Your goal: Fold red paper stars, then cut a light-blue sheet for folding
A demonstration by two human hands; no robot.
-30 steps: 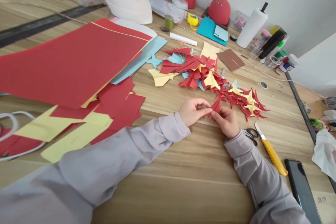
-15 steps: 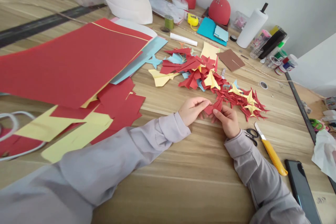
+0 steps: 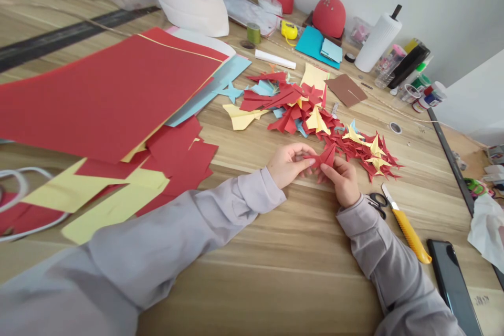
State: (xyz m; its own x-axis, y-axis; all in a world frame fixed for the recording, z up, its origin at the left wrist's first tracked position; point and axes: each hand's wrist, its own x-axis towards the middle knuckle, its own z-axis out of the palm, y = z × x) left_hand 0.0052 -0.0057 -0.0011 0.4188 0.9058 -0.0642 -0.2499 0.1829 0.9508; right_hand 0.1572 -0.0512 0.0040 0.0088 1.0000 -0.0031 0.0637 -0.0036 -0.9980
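Note:
Between my two hands is a small folded red paper piece (image 3: 326, 155), pointed like a paper plane or star. My left hand (image 3: 289, 164) pinches its left tip between thumb and fingers. On the other side my right hand (image 3: 340, 176) grips its lower right part, thumb on top; the fingers underneath are partly hidden. Just beyond lies a heap of folded red paper pieces (image 3: 291, 115), mixed with yellow and light blue ones. A yellow folded paper plane (image 3: 244, 117) rests at the heap's left edge.
Large red paper sheets (image 3: 106, 94) and cut red and yellow strips (image 3: 118, 210) cover the left. Near my right sleeve lie black scissors (image 3: 378, 203), a yellow-handled knife (image 3: 411, 233) with its blade showing, and a phone (image 3: 452, 283). A white bottle (image 3: 378, 42) and jars stand at the back.
The red paper piece has opened out, its wings now spread and a point showing toward my left thumb. Both hands have stayed nearly in place, fingers shifting slightly.

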